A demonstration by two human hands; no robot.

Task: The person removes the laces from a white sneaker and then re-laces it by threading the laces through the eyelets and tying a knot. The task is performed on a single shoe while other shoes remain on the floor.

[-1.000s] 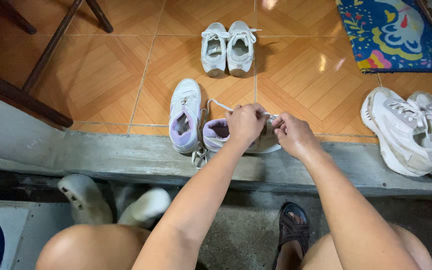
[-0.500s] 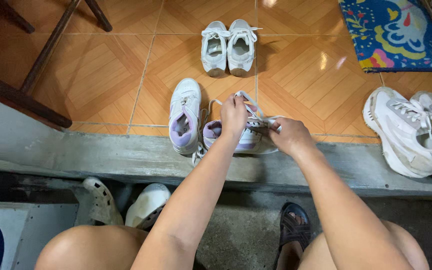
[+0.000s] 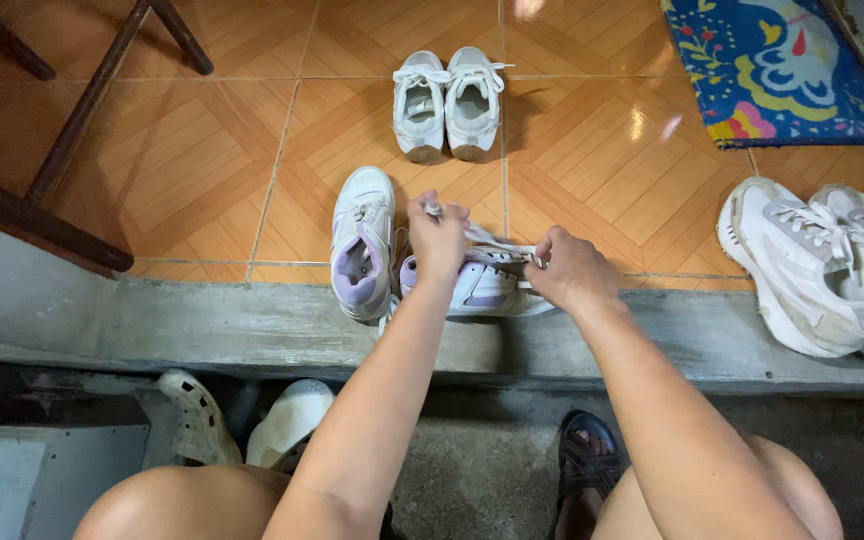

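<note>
1. The person sits low, knees at the bottom of the view, leaning toward a white-and-lilac sneaker (image 3: pixel 482 285) that lies tipped on its side at the tile edge, just above the concrete step (image 3: pixel 202 325). Tipped that way, its laces face both hands.
2. The left hand (image 3: pixel 439 240) is at about 12 o'clock of the shoe's heel, fingers curled shut and pinching the end of a white lace (image 3: pixel 434 210), lifted up and away so the cord runs taut.
3. The right hand (image 3: pixel 570 270) sits at the shoe's 3 o'clock, fingers closed on the lace (image 3: pixel 512 252) near the toe end; it seems to steady that side against the other hand's pull.
4. The matching sneaker (image 3: pixel 362 245) stands upright just beside it at 9 o'clock, touching or nearly so; I cannot tell which.
5. At 12 o'clock, apart on the orange tiles, a small white pair (image 3: pixel 447 100) stands side by side, laces tied.
6. At 3 o'clock, well apart, a bulky white pair (image 3: pixel 812 265) leans over the step's edge.
7. A blue patterned mat (image 3: pixel 772 65) lies at 1 o'clock; dark chair legs (image 3: pixel 82 110) at 10 o'clock.
8. Below the step, pale clogs (image 3: pixel 242 420) sit at 7 o'clock, a dark sandal (image 3: pixel 587 460) at 5 o'clock.
</note>
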